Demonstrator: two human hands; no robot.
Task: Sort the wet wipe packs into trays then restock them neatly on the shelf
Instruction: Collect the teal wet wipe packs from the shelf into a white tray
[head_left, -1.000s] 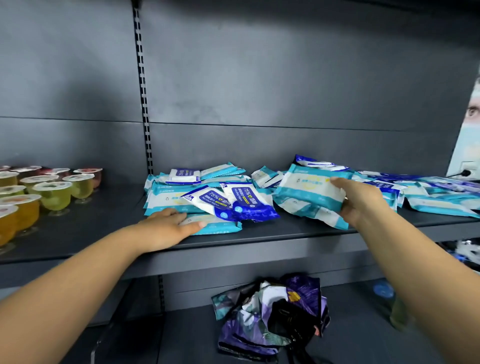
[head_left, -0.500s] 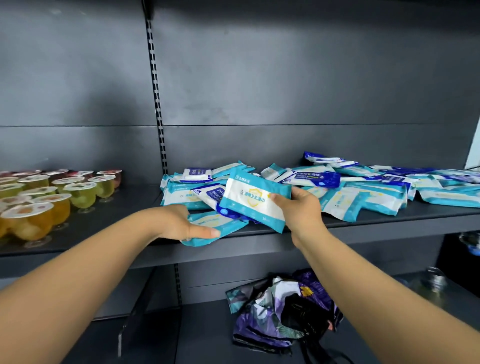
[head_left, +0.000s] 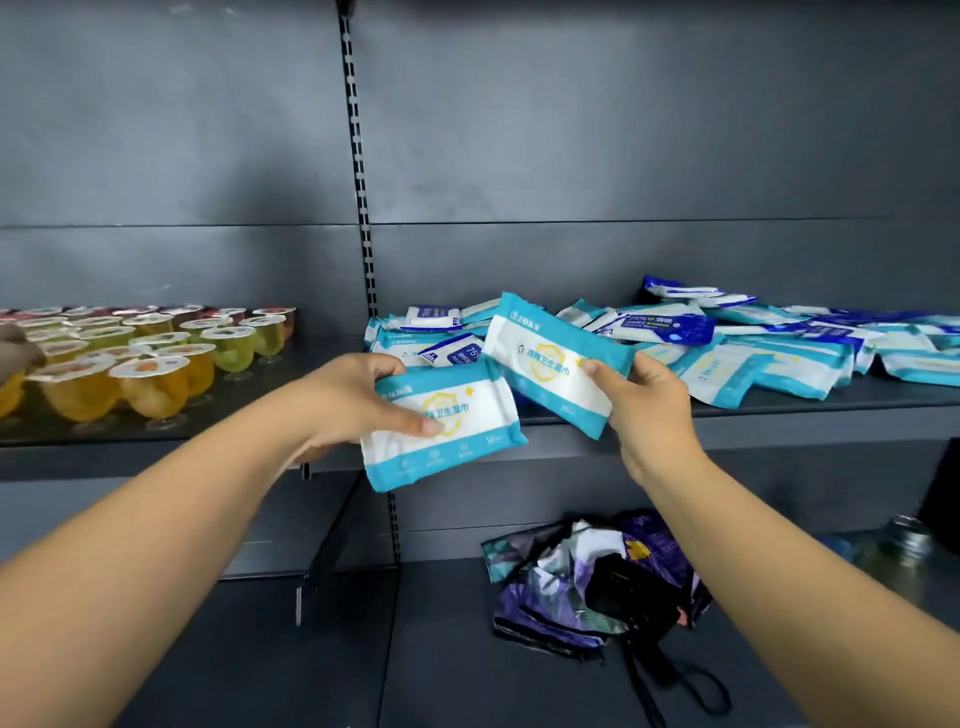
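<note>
My left hand (head_left: 358, 402) grips a teal-and-white wet wipe pack (head_left: 457, 431) by its left side, held in front of the shelf edge (head_left: 779, 421). My right hand (head_left: 647, 400) pinches a second teal-and-white pack (head_left: 550, 364) by its right end, tilted, just above and right of the first; the two packs overlap a little. Behind them a loose heap of wipe packs (head_left: 769, 348), teal ones and dark blue ones mixed, covers the dark shelf. No tray is in view.
Several jelly cups (head_left: 145, 358) with foil lids stand on the shelf's left section. A perforated upright rail (head_left: 363, 208) divides the back panel. On the lower shelf lies a crumpled purple and black bag (head_left: 597, 582). Something metallic (head_left: 906, 540) sits at the lower right.
My left hand has lifted a teal pack off the shelf. My right hand has carried its pack leftward and toward me, next to the left one. The view has shifted left.
</note>
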